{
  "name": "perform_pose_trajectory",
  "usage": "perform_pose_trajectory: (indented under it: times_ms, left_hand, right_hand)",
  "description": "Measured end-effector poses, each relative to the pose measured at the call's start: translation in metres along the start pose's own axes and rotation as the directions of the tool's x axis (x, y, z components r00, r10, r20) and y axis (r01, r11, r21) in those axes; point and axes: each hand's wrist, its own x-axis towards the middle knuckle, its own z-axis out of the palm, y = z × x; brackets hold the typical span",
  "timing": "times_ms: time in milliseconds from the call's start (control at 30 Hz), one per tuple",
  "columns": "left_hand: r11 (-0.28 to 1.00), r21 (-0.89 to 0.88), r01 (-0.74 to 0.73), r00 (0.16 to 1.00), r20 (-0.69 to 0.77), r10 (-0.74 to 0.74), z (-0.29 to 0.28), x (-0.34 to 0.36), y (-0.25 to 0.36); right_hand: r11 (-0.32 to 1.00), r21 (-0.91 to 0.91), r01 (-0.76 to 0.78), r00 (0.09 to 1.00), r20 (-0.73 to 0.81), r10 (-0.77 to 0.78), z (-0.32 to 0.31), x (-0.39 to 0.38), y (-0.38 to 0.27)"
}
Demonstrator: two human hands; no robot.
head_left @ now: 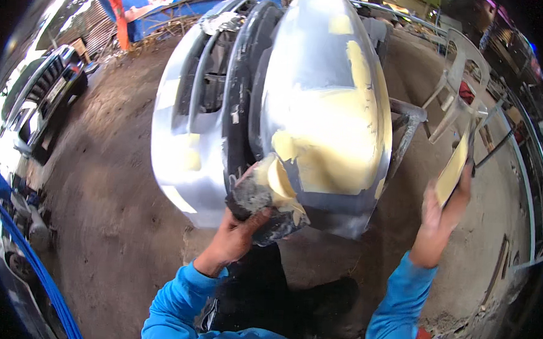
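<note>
My left hand [233, 236] grips a dark, grimy mixing board [251, 199], its thumb on top. On the board lies a lump of yellow body filler [278, 180]. Out to the right, my right hand [442, 209] is closed around a flat spreader [454, 170] whose face is coated in the same yellow. Ahead of me a silver-grey car body panel [311, 55] carries broad yellow filler patches [341, 136]. The board hides part of its lower near end. Beside it on the left is a second silver part like a bumper [168, 146], with dark slots and smaller yellow patches.
Under the panel's right side shows a metal stand [409, 112]. A pale plastic chair [464, 69] stands further right with a red item on it. A dark car front part [45, 99] lies far left on the dirt floor [108, 179]. Blue tubing [36, 267] runs along the lower left.
</note>
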Motion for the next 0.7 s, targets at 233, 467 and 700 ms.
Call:
perform_pose_trajectory:
  times_ms: [233,467,700]
  left_hand:
    - [0.978,0.207,-0.002,0.999,0.041,-0.007,0.018,0.028,0.048]
    - [0.903,-0.163,0.397,0.878,-0.219,-0.425,0.065,-0.005,0.121]
    - [0.847,-0.431,0.310,0.843,-0.287,-0.455,0.115,-0.022,0.203]
  right_hand:
    - [0.883,0.431,-0.185,0.955,0.291,0.058,0.038,0.153,-0.013]
    - [0.250,0.667,-0.702,0.702,0.586,0.405,0.119,0.213,-0.071]
    - [0.301,0.512,-0.804,0.579,0.564,0.588,0.186,0.267,-0.109]
